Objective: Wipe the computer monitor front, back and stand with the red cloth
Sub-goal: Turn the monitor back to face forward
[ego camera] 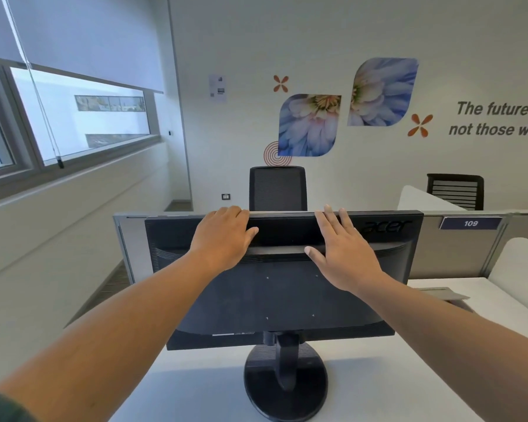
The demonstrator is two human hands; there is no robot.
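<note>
The computer monitor (287, 300) is placed on a white desk (424, 376), and its black back side is turned to the camera. It is carried by a short neck on a round black stand (285, 388), which is seen at the near edge of the desk. The brand name (389, 226) is printed upside down near the upper right corner of the back.

The upper edge of the monitor is grasped by the left hand (223, 236): the fingers are curled over the edge to the hidden front side, and the thumb is laid on the back. The right hand (342, 254) is released. Its fingers are straight and a little spread, the palm is laid flat on the back of the monitor, and the fingertips reach the upper edge. Both forearms are stretched forward from the lower corners of the view.

Behind the monitor a grey partition (451, 254) is seen, with a blue label (471, 223) on which 109 is written. Behind the partition a black office chair (277, 188) is placed, and a second chair (456, 190) is seen further to the right. The white wall is decorated with two flower pictures (308, 124) and some dark lettering (500, 118). On the left a window (80, 117) is partly covered by a roller blind.
</note>
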